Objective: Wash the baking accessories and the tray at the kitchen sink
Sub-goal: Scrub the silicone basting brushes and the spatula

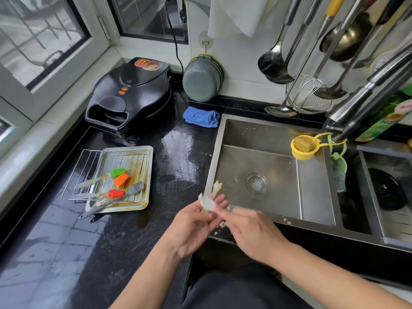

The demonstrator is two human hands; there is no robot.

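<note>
A metal baking tray [149, 168] lies on the black counter left of the sink. On it sit a wire rack [84, 168] and several silicone brushes: green [117, 172], orange [121, 179], red [116, 193] and grey [136, 188]. Over the front left corner of the steel sink [316, 181], both my hands hold a whitish, translucent, soapy brush [210, 198]. My left hand [191, 226] is palm up and pinches its lower end. The fingertips of my right hand [249, 230] pinch it from the right. Its tip points up and away.
A black electric griddle [131, 92] stands at the back left, with a folded blue cloth [201, 117] beside the sink. The faucet [365, 97], a yellow strainer cup [304, 148] and hanging ladles [276, 63] are at the right. The counter surface is wet.
</note>
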